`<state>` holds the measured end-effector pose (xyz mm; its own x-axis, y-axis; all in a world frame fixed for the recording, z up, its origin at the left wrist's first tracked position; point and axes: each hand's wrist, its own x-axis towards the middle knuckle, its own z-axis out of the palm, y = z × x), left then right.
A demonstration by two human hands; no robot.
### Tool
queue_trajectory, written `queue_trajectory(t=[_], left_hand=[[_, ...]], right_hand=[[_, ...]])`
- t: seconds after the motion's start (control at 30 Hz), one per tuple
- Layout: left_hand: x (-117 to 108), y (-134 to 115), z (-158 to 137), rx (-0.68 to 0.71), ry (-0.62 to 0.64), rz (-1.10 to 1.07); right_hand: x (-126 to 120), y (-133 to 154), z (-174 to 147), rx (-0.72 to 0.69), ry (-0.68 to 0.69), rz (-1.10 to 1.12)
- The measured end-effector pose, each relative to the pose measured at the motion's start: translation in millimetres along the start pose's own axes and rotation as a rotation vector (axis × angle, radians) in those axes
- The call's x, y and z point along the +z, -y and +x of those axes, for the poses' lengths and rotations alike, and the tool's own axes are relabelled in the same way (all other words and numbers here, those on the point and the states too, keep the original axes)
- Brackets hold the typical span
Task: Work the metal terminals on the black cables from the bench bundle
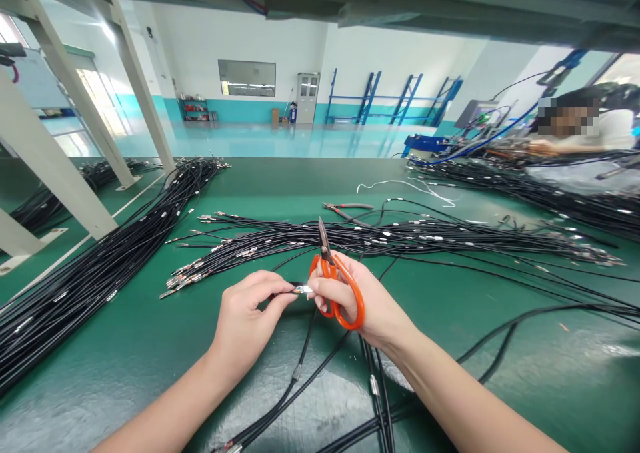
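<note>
My left hand [253, 310] pinches a black cable by its end, near the middle of the bench. Between the two hands shows the silvery, shiny tip of the cable [301, 289]. A pair of scissors [356, 300] with orange handles hangs in my right hand [367, 293], blades pointing up and away. The right thumb and fingertip also touch the cable's tip, with the handles looped around those fingers. Below the hands, several black cables [320, 366] with metal sleeves run toward the front edge.
Bundles of black cables lie across the middle [340, 236], along the left [115, 266] and at the far right [525, 186]. Red-handled pliers [350, 208] and a white strip [395, 183] rest behind the middle bundle. White posts [145, 86] stand left. Another person [590, 126] sits far right.
</note>
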<state>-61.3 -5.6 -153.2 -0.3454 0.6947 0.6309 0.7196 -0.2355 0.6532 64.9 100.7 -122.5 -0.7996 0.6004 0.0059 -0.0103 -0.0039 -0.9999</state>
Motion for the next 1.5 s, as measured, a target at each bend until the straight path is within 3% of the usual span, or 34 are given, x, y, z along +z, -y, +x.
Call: queue_trajectory(t=[0.6,0.7,0.87,0.97,1.23,1.5], left_hand=[[1,1,0,-0.028,-0.051,-0.084],[5,-1,-1,-0.132,-0.018,-0.152],[15,-10,-3,-0.546,0.113,-0.421],[18,-13,-3,-0.694,0.136,-0.512],[16,-7,-6,-0.736,0.169,-0.636],[17,-9,-5,-0.773,0.114,-0.732]], right_hand=[[-2,-4,2,-0.071,0.014,-0.051],[-4,-3,3,-0.086,-0.007,-0.057],[-9,-3,7,-0.111,-0.022,-0.064],[-9,-3,8,-0.118,-0.015,-0.052],[-8,-4,6,-0.172,0.01,-0.039],[-8,-2,6,-0.166,0.014,-0.072]])
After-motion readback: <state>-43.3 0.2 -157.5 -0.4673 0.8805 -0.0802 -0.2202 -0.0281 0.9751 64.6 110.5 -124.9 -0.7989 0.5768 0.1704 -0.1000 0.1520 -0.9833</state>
